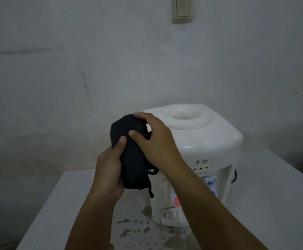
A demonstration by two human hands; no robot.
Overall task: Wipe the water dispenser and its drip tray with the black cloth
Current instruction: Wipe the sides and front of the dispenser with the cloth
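Note:
A white tabletop water dispenser (210, 143) stands on a white table (273, 204), with a round bottle well on top and blue and red taps on its front. Its white drip tray (170, 216) sticks out at the bottom front, partly behind my right forearm. A folded black cloth (129, 141) is held up in front of the dispenser's left side. My left hand (109, 174) grips the cloth's lower part, thumb on its front. My right hand (152, 139) holds its upper part, fingers curled over the top edge.
Wet blotches (138, 230) stain the table in front of the dispenser. A light switch (182, 9) sits high on the bare wall behind. A dark cable (235, 175) shows at the dispenser's right rear. The table's left edge runs diagonally at lower left.

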